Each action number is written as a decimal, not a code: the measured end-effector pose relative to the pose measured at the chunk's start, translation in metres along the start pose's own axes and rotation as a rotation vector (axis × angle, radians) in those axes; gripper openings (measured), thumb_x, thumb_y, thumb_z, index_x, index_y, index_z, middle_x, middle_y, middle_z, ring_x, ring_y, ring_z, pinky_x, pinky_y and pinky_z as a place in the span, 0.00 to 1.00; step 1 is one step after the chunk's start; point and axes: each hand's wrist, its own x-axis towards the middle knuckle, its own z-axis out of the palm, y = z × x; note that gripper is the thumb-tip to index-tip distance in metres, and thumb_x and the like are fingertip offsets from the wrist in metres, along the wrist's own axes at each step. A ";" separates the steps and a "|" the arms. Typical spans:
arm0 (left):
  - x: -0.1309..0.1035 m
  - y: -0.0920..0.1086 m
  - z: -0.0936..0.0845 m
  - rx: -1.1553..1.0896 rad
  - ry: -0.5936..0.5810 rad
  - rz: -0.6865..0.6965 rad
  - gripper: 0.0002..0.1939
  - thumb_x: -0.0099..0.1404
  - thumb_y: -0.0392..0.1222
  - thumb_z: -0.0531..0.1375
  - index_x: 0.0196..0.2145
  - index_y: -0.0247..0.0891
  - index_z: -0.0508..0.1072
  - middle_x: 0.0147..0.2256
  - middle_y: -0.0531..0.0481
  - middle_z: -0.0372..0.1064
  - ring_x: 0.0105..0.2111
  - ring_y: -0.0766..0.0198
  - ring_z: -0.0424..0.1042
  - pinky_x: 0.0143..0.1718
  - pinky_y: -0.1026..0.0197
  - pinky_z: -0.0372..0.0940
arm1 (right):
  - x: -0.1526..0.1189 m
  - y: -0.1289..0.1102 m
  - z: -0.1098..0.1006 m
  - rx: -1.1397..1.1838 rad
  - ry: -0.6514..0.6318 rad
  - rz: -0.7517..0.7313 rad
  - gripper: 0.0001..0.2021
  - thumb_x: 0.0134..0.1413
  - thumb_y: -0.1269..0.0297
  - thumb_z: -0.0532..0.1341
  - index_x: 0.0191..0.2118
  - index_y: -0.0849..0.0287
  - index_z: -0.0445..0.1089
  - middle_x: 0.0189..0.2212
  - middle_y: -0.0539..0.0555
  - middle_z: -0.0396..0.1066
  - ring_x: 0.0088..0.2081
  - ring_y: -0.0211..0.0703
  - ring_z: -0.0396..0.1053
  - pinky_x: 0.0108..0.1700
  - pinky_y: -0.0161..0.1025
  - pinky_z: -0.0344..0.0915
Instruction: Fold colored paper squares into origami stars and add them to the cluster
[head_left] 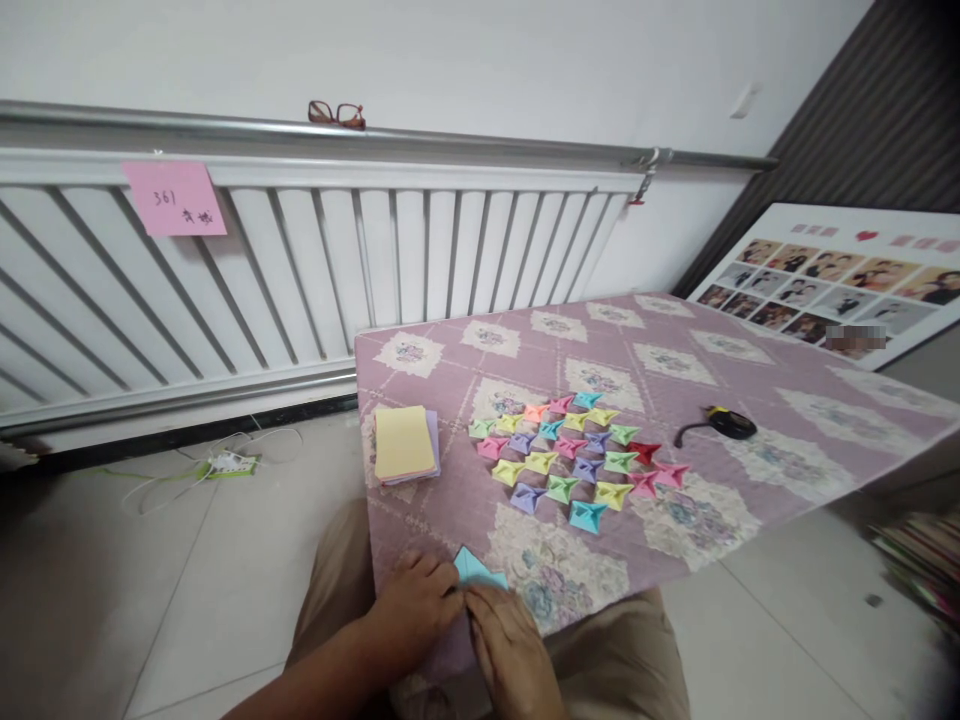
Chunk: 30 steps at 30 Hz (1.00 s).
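Observation:
A light blue piece of folded paper (477, 572) lies on the near edge of the table, partly covered by both hands. My left hand (420, 605) has its fingers curled at the left side of this paper, holding it. Across its lower part my right hand (510, 635) presses down, fingers together, the fingertips close to the left hand. Farther up the table stand rows of small folded paper pieces (561, 489) in yellow, green, pink, purple, blue and red. To the left is a stack of paper sheets (405, 443), yellow on top.
A patterned purple tablecloth (465, 390) covers the table. A black tape measure (731, 423) with a strap lies on the right. Behind are a white radiator (405, 260) with a pink note (175, 198), and glasses (337, 114) on the pipe. A power strip (231, 464) rests on the floor.

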 end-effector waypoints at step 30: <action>0.000 0.003 -0.008 -0.149 -0.029 -0.242 0.09 0.64 0.42 0.60 0.42 0.42 0.69 0.45 0.50 0.67 0.46 0.56 0.63 0.48 0.53 0.57 | 0.050 0.026 -0.025 0.072 -0.363 0.143 0.08 0.47 0.73 0.64 0.34 0.52 0.71 0.33 0.50 0.70 0.38 0.45 0.67 0.40 0.39 0.59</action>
